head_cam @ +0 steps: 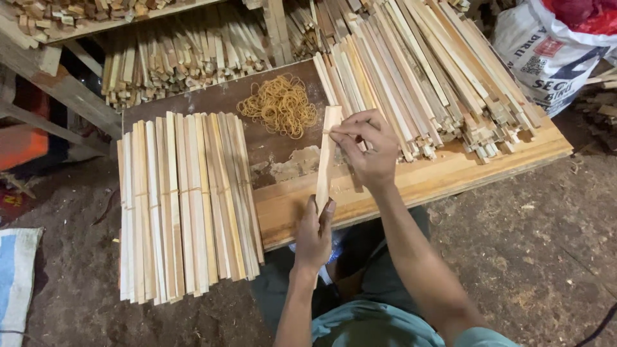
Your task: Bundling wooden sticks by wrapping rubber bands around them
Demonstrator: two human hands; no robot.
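From the head camera, the left hand point(313, 232) grips the near end of a small bundle of thin wooden sticks point(327, 154), fingers closed around it at the front edge of the wooden surface point(450, 173). The bundle stands on a slant, running from that hand up and away to the right hand point(364, 148). The right hand is closed on the far end of the bundle, fingertips pinched together at its top, where a thin rubber band seems to be stretched, though it is too fine to be sure.

Just beyond and to the left of the right hand lies a loose heap of yellow rubber bands point(279, 105) on the dark board. To the right of that hand, and behind it, a big pile of loose sticks point(424, 71) covers the surface. To the left of the left hand, a row of tied bundles point(186, 202) lies side by side, hanging over the near edge. A white printed sack point(546, 54) sits well away at the far right
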